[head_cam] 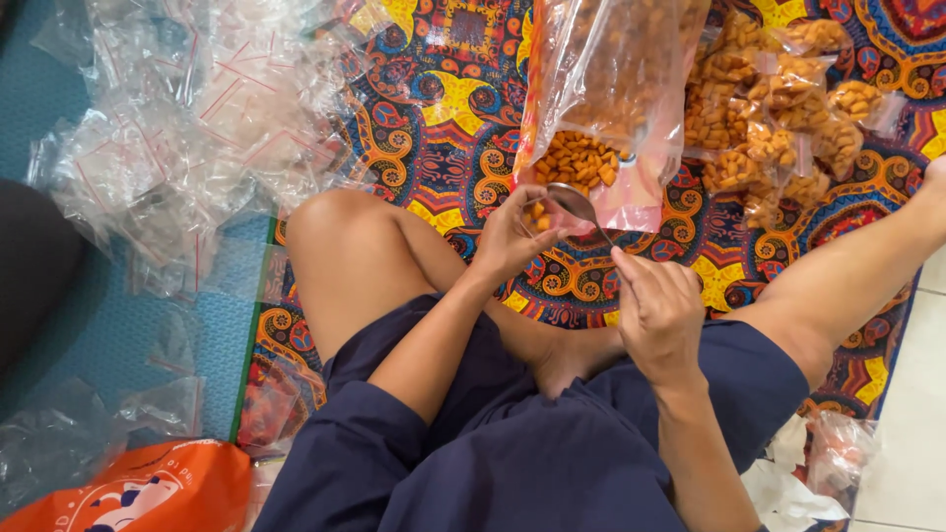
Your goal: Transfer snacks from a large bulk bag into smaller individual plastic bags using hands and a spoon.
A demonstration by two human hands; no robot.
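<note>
I sit cross-legged on a patterned mat (443, 118). My left hand (510, 236) holds a small clear bag (535, 214) with a few orange snack pieces in it, just under the mouth of a big clear bag of orange snacks (601, 89). My right hand (658, 310) grips the handle of a metal spoon (576, 205), whose bowl sits at the small bag's opening. The big bag lies tilted with snacks gathered at its lower end (579, 163).
A heap of empty small zip bags (187, 118) covers the left on a teal mat (59, 108). Several filled small snack bags (778, 118) lie at the upper right. An orange bag (148, 493) sits bottom left, crumpled plastic (838, 448) bottom right, white floor (916, 394) beyond.
</note>
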